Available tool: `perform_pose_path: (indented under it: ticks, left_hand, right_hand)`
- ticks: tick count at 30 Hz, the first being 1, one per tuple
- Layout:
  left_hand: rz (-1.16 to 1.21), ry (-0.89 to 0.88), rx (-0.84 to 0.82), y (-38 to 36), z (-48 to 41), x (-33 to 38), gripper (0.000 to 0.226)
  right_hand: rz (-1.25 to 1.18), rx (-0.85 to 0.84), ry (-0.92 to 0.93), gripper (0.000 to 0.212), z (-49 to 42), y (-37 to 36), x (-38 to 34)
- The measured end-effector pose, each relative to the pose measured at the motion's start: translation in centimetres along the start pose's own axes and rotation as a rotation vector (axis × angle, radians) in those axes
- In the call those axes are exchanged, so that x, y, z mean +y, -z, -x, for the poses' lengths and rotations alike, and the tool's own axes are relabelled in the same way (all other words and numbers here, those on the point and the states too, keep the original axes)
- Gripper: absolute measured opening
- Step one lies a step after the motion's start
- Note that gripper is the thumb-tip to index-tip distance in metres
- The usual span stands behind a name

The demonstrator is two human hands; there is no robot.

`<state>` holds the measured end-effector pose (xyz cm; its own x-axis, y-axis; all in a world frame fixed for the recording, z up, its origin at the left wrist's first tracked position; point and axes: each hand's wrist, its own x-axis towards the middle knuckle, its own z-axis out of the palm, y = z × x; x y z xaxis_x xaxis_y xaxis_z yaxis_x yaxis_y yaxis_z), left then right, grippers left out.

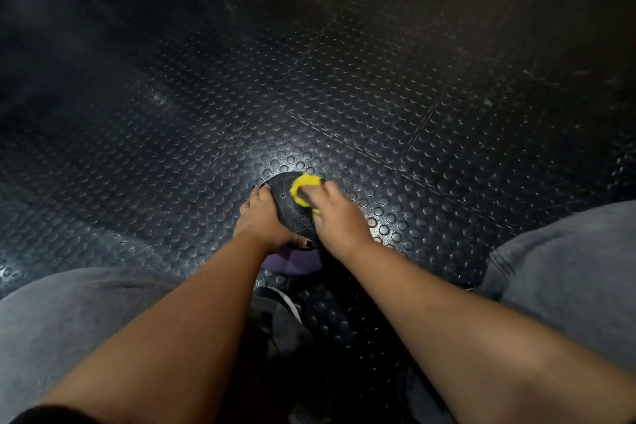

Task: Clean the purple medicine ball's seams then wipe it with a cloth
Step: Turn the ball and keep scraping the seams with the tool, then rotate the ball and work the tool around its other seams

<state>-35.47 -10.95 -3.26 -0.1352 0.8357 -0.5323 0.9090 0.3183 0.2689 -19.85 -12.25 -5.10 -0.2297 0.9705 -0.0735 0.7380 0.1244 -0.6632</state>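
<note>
Studded black rubber floor (378, 96) with one ball (292, 213) resting on it, between two grey trouser legs (69, 320).
The left hand (261, 217) cups the ball's left side, fingers laid along the curve and thumb hooked round the near edge. The right hand (339, 217) bunches one yellow cloth (303, 182) in curled fingers and presses it on the ball's top. The ball looks dark on top and purple on its near underside. One dark shoe (275, 298) with a pale stripe shows just below it.
</note>
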Motion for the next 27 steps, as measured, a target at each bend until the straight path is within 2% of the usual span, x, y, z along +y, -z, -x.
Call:
perform_pose_path:
  ticks: [2,4,9,11,12,15,18,20,22,24,27]
  left_hand:
    - [0.011,0.004,-0.005,0.0,-0.1,-0.1,0.149]
    - [0.019,0.011,-0.002,0.0,0.0,-0.4,0.149]
    - [0.033,0.009,-0.001,-0.3,0.4,-0.3,0.151]
    - [0.044,0.011,-0.004,-0.2,0.2,-0.2,0.151]
    - [0.054,0.015,-0.006,-0.1,0.1,-0.2,0.151]
    - [0.095,0.036,-0.011,0.2,0.0,-0.5,0.151]
    - [0.100,0.034,-0.008,0.2,0.0,-0.6,0.150]
    - [0.071,0.014,-0.003,0.1,0.0,-0.4,0.149]
    - [0.053,-0.005,-0.010,0.0,0.2,-0.1,0.149]
    - [0.041,-0.003,-0.018,-0.1,0.4,0.1,0.152]
    - [-0.012,-0.003,-0.024,-0.5,0.9,0.1,0.154]
  right_hand:
    - [0.071,-0.124,0.072,0.052,0.5,-0.3,-0.3]
    - [0.109,-0.190,0.061,0.059,1.9,-0.9,0.6]
    - [0.126,-0.185,-0.017,0.070,4.1,-1.6,2.7]
    - [0.152,-0.161,-0.078,0.068,4.7,-1.6,3.9]
    - [0.151,-0.166,-0.120,0.063,5.0,-1.6,4.8]
    - [0.014,-0.170,-0.414,0.040,5.2,-1.4,7.6]
    - [0.014,-0.073,-0.563,0.040,4.2,-1.2,8.2]
    - [-0.117,0.030,-0.630,0.026,2.5,-0.1,7.4]
    - [-0.355,0.090,-0.678,0.019,0.2,1.6,6.4]
    - [-0.609,0.096,-0.662,0.024,-1.6,3.7,5.6]
    - [-0.945,0.017,-0.625,0.023,-2.9,6.8,4.6]
